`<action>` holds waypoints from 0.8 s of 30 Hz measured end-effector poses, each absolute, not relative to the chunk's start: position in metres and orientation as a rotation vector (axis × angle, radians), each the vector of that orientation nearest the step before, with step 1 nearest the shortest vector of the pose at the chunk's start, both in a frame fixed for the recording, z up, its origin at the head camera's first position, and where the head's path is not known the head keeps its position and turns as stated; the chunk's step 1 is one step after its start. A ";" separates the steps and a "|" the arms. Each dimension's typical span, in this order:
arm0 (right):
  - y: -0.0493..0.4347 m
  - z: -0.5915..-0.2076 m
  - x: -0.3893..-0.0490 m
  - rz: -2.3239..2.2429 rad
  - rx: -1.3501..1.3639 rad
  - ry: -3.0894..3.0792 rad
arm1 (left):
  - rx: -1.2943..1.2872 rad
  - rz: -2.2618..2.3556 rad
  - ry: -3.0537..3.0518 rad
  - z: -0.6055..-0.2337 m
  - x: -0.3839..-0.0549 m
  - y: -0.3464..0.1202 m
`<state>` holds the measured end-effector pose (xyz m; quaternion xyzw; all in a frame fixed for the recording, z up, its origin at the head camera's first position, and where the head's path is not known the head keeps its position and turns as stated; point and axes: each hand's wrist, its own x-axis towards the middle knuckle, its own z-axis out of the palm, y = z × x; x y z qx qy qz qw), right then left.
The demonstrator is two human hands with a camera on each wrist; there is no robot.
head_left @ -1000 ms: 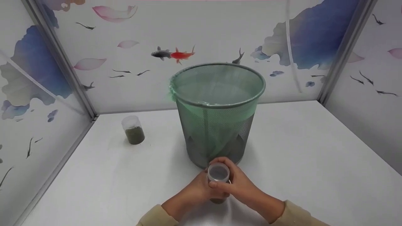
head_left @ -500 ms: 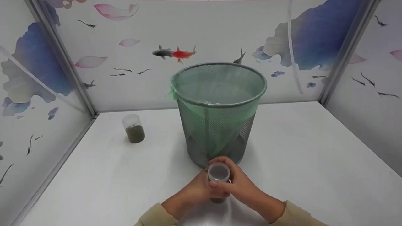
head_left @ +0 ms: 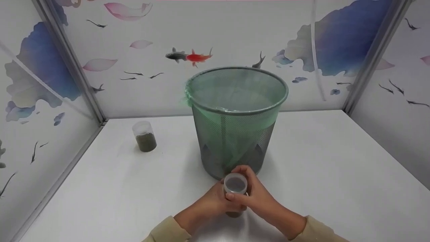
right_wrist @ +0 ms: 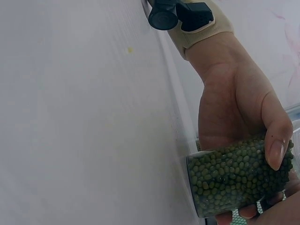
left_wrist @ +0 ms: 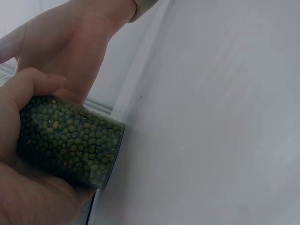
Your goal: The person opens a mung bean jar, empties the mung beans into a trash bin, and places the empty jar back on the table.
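A clear cylindrical jar (head_left: 235, 185) of green mung beans (left_wrist: 72, 140) is held between both hands close in front of a wire mesh wastebasket (head_left: 235, 134). My left hand (head_left: 215, 200) grips the jar's body, its thumb lying across the beans in the right wrist view. Around the upper part of the jar curls my right hand (head_left: 257, 193), thumb on the near side and fingers on the far side. The jar's round top faces up toward the head camera. Beans fill the lower part of the jar.
A second clear jar (head_left: 145, 142), partly filled with green beans, stands at the back left of the white table (head_left: 319, 174). The wastebasket is lined with a green bag bunched at the left of its rim. Printed panels (head_left: 141, 94) enclose the back and sides.
The right hand's fingers have shifted slightly at the jar's top. The left hand keeps its grip. The whole head view has drifted a little, with the scene sliding right.
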<state>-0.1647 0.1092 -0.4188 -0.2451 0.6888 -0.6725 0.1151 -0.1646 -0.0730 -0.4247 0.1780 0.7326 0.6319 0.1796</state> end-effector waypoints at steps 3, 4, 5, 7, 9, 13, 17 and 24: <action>0.110 -0.418 -0.165 -1.975 -0.719 1.998 | 0.546 1.758 2.078 -0.424 -0.166 -0.073; 0.110 -0.418 -0.165 -1.974 -0.721 1.996 | 0.562 1.749 2.082 -0.424 -0.166 -0.073; 0.110 -0.418 -0.165 -1.973 -0.722 1.994 | 0.573 1.743 2.080 -0.424 -0.167 -0.073; 0.110 -0.419 -0.165 -1.972 -0.725 1.990 | 0.594 1.726 2.086 -0.424 -0.167 -0.073; 0.110 -0.419 -0.165 -1.963 -0.728 2.008 | 0.589 1.721 2.091 -0.424 -0.167 -0.073; 0.109 -0.418 -0.164 -1.932 -0.732 2.061 | 0.580 1.702 2.123 -0.424 -0.166 -0.073; 0.109 -0.417 -0.164 -1.903 -0.718 2.105 | 0.574 1.684 2.160 -0.424 -0.167 -0.073; 0.109 -0.417 -0.164 -1.892 -0.698 2.115 | 0.521 1.711 2.130 -0.425 -0.167 -0.072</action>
